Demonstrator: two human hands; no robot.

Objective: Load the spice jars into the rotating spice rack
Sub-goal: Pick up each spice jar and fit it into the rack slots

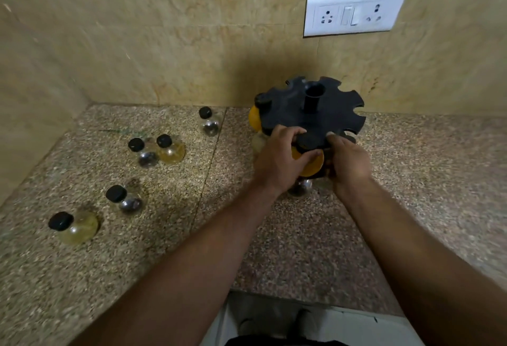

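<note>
Black notched spice rack (312, 111) upright, orange-filled jar (314, 167) at front slot; five black-capped jars (124, 198) upright, scattered to left.

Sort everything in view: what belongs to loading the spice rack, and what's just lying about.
For the job: spice rack; yellow jar at its near edge, under the left hand; right hand on the rack; five loose jars on the counter.
Just there: socket plate on the wall.

Dim, warm light all over; a soft dark shadow sat on the wall (164, 43) behind the rack (311, 109); tiny glints flashed off the loose jars (131, 204); slight motion blur smeared everything; wide-angle bending curved the edges.
</note>
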